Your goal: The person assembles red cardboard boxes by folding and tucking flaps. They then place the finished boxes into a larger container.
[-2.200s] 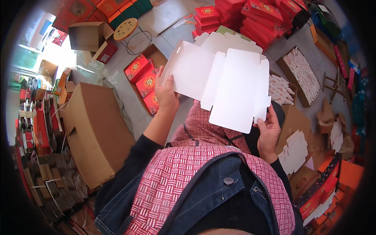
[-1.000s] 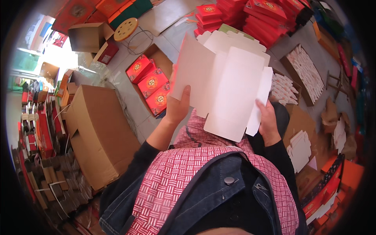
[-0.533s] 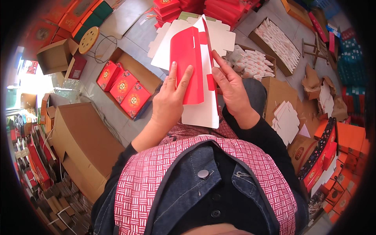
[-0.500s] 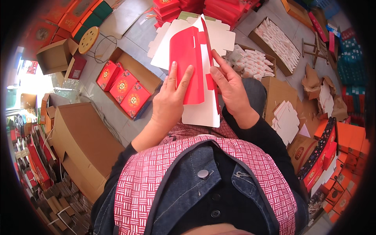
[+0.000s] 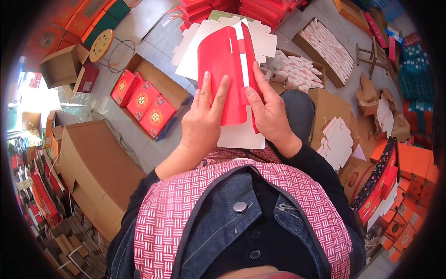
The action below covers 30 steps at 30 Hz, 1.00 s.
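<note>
A red cardboard box blank [image 5: 217,76] with a white inside lies in front of me, over white die-cut card sheets [image 5: 186,55]. My left hand [image 5: 203,108] rests flat on its red panel, fingers stretched and slightly apart. At the right edge, my right hand [image 5: 273,109] holds a raised red side flap [image 5: 248,51]. The right thumb lies by a small red tab, and the index finger runs along the flap's outer side. A white strip shows between panel and flap. The other right fingers are partly hidden.
Left of me stands an open carton [image 5: 179,88] holding red patterned boxes [image 5: 143,101]. Small white packets [image 5: 297,72] fill a box on the right, with a longer tray [image 5: 346,76] of packets beyond. A large brown carton [image 5: 95,162] stands near left; red stacks [image 5: 265,11] lie ahead.
The right side flap has turned inward toward the red panel, and less white shows beside it. My right hand has shifted slightly left with it; my left hand stays on the panel.
</note>
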### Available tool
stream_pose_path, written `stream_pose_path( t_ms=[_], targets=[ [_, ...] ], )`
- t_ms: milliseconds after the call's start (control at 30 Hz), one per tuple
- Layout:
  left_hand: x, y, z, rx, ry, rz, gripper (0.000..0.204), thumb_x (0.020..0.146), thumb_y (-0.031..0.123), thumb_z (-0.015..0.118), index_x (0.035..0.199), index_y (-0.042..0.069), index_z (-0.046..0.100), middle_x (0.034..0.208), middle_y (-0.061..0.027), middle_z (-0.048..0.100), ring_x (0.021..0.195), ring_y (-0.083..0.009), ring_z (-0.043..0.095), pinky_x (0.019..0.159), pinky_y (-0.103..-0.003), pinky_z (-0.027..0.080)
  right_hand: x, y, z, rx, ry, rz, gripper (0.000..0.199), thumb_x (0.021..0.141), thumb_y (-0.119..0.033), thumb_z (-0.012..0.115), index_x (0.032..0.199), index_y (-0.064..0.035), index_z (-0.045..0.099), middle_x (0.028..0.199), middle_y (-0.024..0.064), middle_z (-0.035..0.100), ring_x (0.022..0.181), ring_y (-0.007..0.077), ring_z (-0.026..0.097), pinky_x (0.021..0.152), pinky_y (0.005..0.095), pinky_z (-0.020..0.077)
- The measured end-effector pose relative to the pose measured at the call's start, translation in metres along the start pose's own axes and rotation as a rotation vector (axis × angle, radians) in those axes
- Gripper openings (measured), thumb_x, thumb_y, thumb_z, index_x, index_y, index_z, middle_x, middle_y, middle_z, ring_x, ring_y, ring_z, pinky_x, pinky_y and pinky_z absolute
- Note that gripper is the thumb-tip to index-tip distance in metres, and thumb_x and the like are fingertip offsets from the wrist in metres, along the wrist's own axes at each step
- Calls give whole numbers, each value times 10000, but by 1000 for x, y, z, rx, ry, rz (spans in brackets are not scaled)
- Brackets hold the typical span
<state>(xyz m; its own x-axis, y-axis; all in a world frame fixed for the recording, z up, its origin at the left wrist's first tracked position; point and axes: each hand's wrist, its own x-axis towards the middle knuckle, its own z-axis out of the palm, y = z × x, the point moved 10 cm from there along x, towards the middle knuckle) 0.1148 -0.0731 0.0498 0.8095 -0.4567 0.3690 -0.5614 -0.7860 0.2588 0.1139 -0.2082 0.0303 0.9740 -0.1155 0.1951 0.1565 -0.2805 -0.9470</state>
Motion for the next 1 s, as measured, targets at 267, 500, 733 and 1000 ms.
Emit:
stream_pose_path(
  t_ms=[267, 500, 733, 1000],
  targets=[
    [-2, 2, 0, 49, -3, 18, 687, 757, 17, 562, 1414, 122, 391, 1360, -248, 438, 1029, -374, 609, 648, -312, 554, -4, -5, 3, 1, -24, 6, 610, 902, -171, 541, 1419, 38, 294, 1181, 261, 550, 1041, 294, 598, 900, 344, 462],
    [-2, 3, 2, 78, -41, 21, 668, 765, 42, 561, 1409, 102, 394, 1352, -247, 448, 1004, -384, 616, 668, -315, 556, -6, -19, 3, -80, -40, -72, 628, 871, -160, 548, 1412, 46, 304, 1143, 264, 549, 1020, 316, 596, 896, 347, 462],
    [-5, 13, 2, 132, 35, 119, 644, 770, 73, 556, 1397, 90, 412, 1362, -240, 442, 977, -399, 622, 689, -318, 554, -15, -19, 6, -108, -31, -99, 553, 905, -161, 511, 1416, -25, 349, 1192, 258, 503, 1046, 327, 566, 907, 355, 446],
    [-7, 22, 2, 150, 53, 154, 613, 773, 96, 559, 1375, 86, 445, 1352, -237, 457, 957, -407, 623, 719, -336, 551, -20, -14, 3, -77, 6, -99, 467, 942, -138, 466, 1394, -39, 401, 1186, 243, 483, 1021, 322, 555, 886, 343, 445]
  ],
)
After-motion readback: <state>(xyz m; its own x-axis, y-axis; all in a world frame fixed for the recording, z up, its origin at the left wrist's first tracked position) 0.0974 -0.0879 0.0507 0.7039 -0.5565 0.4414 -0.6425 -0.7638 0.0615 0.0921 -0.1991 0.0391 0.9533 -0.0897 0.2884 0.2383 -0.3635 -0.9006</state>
